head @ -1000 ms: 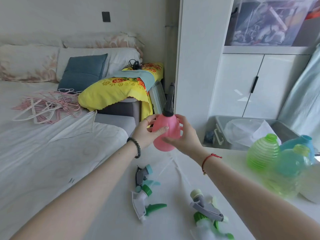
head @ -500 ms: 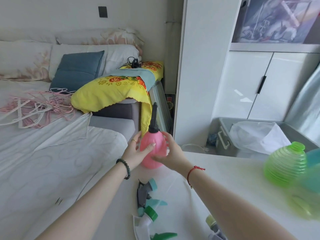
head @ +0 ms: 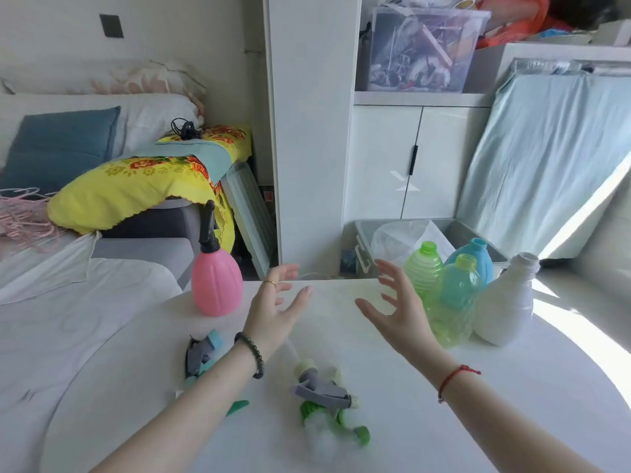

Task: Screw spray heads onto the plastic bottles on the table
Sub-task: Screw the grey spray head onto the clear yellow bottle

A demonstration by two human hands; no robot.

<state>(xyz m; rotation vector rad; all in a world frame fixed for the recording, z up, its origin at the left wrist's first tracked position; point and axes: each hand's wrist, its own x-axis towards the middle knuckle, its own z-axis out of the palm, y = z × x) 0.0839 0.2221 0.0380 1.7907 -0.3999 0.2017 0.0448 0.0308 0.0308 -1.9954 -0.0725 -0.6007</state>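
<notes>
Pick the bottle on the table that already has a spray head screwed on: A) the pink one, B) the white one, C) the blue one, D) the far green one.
A: the pink bottle stands at the table's far left edge with a black spray head on its neck, while the white bottle, blue bottle and far green bottle all show open necks.

Table [head: 512, 404]: bottle with spray head [head: 215, 285] at 11 o'clock, near far-left edge. Four open bottles [head: 457, 295] clustered at 2 o'clock, touching. Loose spray heads: one pair [head: 201, 356] at 9 o'clock, another [head: 324, 401] near centre. Bin [head: 362, 240] behind table at 12 o'clock. Bed [head: 68, 319] off the left edge.
</notes>
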